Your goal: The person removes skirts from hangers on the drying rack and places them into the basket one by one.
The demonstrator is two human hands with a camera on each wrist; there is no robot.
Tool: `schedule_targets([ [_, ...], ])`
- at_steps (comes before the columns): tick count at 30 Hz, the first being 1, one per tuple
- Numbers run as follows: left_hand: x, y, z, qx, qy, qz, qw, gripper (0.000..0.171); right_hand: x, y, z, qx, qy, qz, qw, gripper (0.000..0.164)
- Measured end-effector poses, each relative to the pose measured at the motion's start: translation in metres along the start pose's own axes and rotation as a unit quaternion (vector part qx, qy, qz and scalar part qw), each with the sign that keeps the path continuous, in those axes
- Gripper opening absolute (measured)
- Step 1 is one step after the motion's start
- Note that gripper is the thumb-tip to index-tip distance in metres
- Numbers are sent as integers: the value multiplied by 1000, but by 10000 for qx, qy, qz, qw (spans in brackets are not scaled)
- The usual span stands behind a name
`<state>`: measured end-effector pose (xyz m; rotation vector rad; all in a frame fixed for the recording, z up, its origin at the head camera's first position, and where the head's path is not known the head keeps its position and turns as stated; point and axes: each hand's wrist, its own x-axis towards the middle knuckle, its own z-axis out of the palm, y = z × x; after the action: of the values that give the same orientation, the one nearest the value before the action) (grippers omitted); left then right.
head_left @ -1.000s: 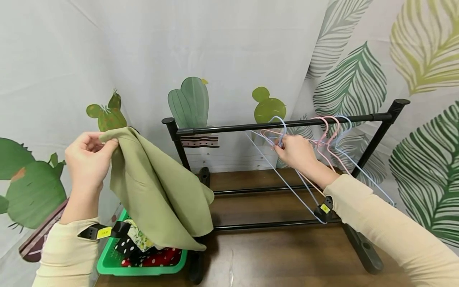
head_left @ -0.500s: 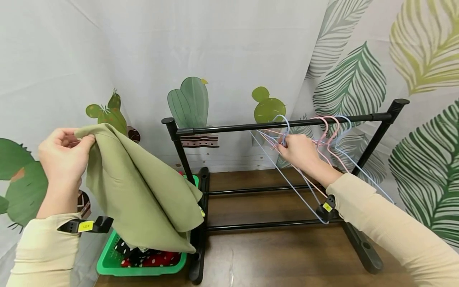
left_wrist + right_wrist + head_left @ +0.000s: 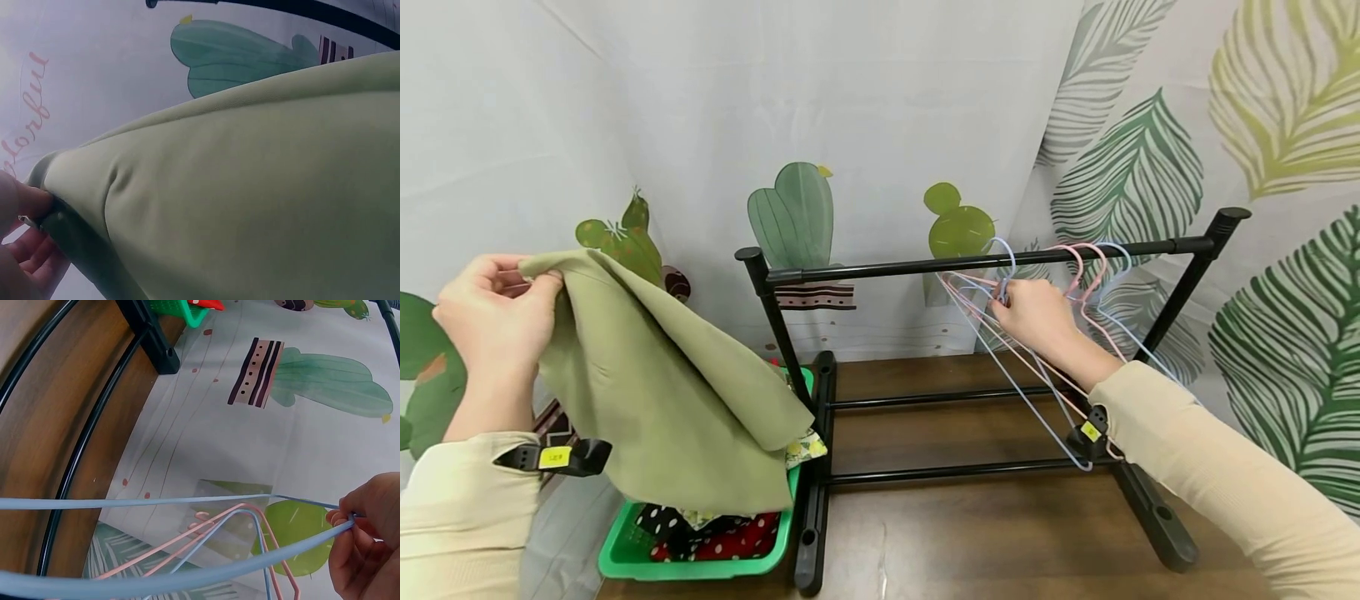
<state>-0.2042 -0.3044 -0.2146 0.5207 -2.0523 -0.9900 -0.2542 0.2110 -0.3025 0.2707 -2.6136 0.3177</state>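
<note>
At the left of the head view, my left hand (image 3: 493, 333) pinches an olive-green piece of clothing (image 3: 670, 392) by its upper corner, between thumb and fingers. The cloth hangs slanting down over the green basket (image 3: 700, 570) and hides much of it. In the left wrist view a seam and a small tuck run across this cloth (image 3: 237, 181). My right hand (image 3: 1037, 312) grips a light-blue clothes hanger just below its hook (image 3: 1012, 260), which is at the black rail. The right wrist view shows this blue hanger (image 3: 156, 581) reaching from the fingers across the frame.
A black clothes rack (image 3: 887, 269) stands on the brown wooden table (image 3: 962, 542). Pink hangers (image 3: 1103, 271) and another blue hanger (image 3: 1150, 354) hang at its right. Polka-dot clothes (image 3: 730, 537) lie in the basket. A printed curtain (image 3: 880, 108) is behind.
My left hand has moved left and slightly up, drawing the green cloth with it. My right hand has shifted slightly right along the rail with the blue hanger.
</note>
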Motion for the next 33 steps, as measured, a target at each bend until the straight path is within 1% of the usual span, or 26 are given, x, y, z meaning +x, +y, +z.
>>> schedule_targets([
  [3,2,-1,0,31,44,45,10000,11,0,2,-1,-3,-57,110,9999,21],
  [7,2,-5,5,103,23,347,9993,12,0,4,-1,-12,-150,218,9996,22],
  [11,-2,-11,11,348,-332,590,9971,14,-1,7,-1,-36,-206,261,9994,21],
  [14,-7,-16,17,575,-580,744,9939,11,-2,10,0,-41,-195,284,9994,21],
  [17,-12,-22,23,761,-735,962,9897,10,-4,12,0,-40,-210,294,9993,23],
  [20,-18,-29,30,938,-880,1226,9841,18,-4,14,1,-46,-267,336,9991,26],
  [25,-29,-43,38,1143,-1168,1735,9712,18,-6,16,1,-84,-427,417,9982,28],
  [28,-35,-52,43,1179,-1298,2017,9636,16,-6,17,1,-114,-505,470,9976,28],
  [33,-43,-63,51,1100,-1396,2352,9556,16,-7,18,2,-143,-484,510,9974,26],
])
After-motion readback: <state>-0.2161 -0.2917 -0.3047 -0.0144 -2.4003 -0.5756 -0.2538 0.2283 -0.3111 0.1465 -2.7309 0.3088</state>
